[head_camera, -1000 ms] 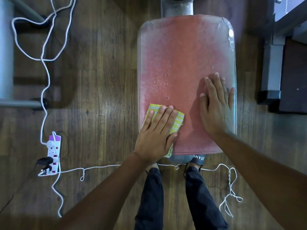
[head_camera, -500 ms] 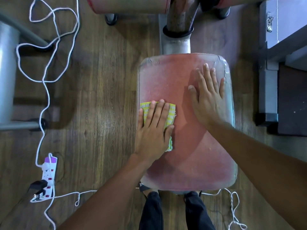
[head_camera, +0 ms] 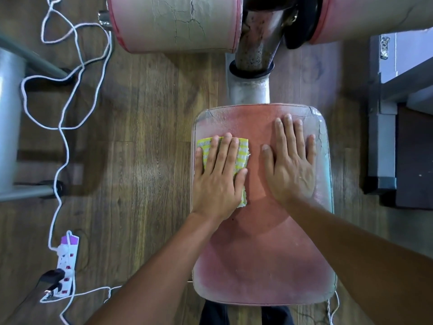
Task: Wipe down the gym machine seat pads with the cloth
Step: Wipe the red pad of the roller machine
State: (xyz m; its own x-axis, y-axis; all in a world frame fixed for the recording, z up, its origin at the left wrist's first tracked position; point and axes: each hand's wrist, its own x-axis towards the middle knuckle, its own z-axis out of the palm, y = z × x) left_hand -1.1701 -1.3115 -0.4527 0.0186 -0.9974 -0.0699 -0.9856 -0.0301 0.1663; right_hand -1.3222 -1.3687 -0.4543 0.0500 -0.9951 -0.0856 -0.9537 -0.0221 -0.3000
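Both your hands are sliding farther up the seat pad [head_camera: 257, 266] than a moment ago. Your left hand [head_camera: 218, 181], fingers flat and spread, is pressing the cloth [head_camera: 243, 146] against the pad's left edge, and your right hand [head_camera: 293, 170] is lying flat beside it. A short unwiped strip is waiting straight ahead of the cloth, with the roller pads [head_camera: 175, 22] beyond.

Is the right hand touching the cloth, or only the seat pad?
Apart. The head view shows the right hand flat on the seat pad, with bare red pad between its thumb and the cloth under the left hand.
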